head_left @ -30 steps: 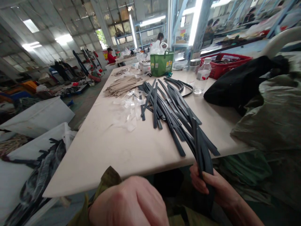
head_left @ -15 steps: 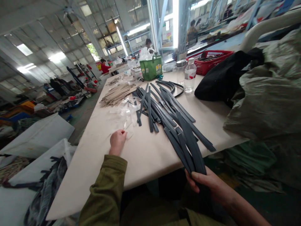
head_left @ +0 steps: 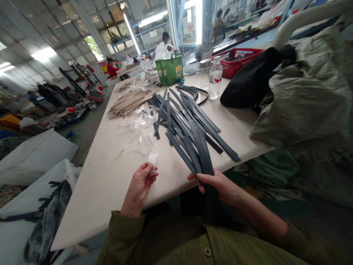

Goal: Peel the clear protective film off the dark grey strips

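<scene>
My right hand (head_left: 217, 184) grips a bunch of dark grey strips (head_left: 202, 152) at the near edge of the white table (head_left: 116, 173); their far ends fan out over the tabletop. My left hand (head_left: 142, 182) pinches a small clear plastic sleeve (head_left: 153, 159) just above the table edge. More clear sleeves (head_left: 138, 127) lie loosely behind it. Further dark strips (head_left: 176, 110) are spread across the middle of the table.
A pile of tan strips (head_left: 128, 103) lies at the far left. A green bag (head_left: 169, 70), a water bottle (head_left: 215, 77) and a red basket (head_left: 237, 59) stand at the back. A black cloth (head_left: 253, 79) and a grey sack (head_left: 309, 92) crowd the right. People work farther off.
My left hand reached onto the table to the clear sleeves, then drew back to the edge with one pinched. My right hand carried the strip bunch leftward and closer.
</scene>
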Available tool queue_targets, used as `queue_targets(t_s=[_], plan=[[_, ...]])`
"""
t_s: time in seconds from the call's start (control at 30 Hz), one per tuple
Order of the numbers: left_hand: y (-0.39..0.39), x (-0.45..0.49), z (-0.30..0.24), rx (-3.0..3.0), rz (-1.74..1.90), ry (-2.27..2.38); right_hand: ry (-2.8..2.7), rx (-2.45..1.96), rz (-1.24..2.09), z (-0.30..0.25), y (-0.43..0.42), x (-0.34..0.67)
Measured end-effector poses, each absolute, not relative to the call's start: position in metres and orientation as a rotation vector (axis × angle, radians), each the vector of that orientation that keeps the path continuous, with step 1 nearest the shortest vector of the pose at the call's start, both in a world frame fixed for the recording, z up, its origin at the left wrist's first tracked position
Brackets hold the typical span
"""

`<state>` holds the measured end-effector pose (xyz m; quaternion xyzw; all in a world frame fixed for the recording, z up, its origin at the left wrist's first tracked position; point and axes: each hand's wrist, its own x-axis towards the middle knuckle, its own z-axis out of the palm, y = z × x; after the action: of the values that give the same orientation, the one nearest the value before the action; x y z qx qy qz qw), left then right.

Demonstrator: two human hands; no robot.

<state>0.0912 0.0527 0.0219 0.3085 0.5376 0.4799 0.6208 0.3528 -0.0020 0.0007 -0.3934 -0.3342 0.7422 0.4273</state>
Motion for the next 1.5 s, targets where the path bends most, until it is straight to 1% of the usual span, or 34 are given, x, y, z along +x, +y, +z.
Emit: queue_targets(t_s=[0.27, 0.43, 0.6, 0.67, 0.87, 0.97, 1.13, 1.3, 1.5], plan=[[0.017, 0.121, 0.015, 0.853, 1.009, 1.197, -0.784, -0.880, 2.036, 0.014, 0.043, 0.306], [0.012, 0.121, 0.010, 0.925, 0.979, 1.224, -0.864, -0.910, 1.940, 0.017, 0.056, 0.289], [0.017, 0.115, 0.010, 1.088, 0.778, 1.234, -0.994, -0.980, 1.783, 0.022, 0.057, 0.280], [0.021, 0.113, 0.012, 1.105, 0.758, 1.244, -1.020, -1.005, 1.736, 0.025, 0.055, 0.282], [0.032, 0.115, 0.015, 0.728, 1.040, 1.135, -1.196, -1.087, 1.520, 0.032, 0.021, 0.320], [0.038, 0.120, 0.019, 0.596, 1.129, 1.024, -1.268, -1.175, 1.430, 0.023, -0.008, 0.344], [0.048, 0.131, 0.022, 0.487, 1.215, 0.948, -1.343, -1.295, 1.396, 0.001, -0.057, 0.372], [0.051, 0.136, 0.017, 0.477, 1.189, 0.920, -1.453, -1.381, 1.339, -0.013, -0.083, 0.384], [0.047, 0.138, 0.018, 0.512, 1.098, 0.942, -1.448, -1.356, 1.348, -0.015, -0.079, 0.381]])
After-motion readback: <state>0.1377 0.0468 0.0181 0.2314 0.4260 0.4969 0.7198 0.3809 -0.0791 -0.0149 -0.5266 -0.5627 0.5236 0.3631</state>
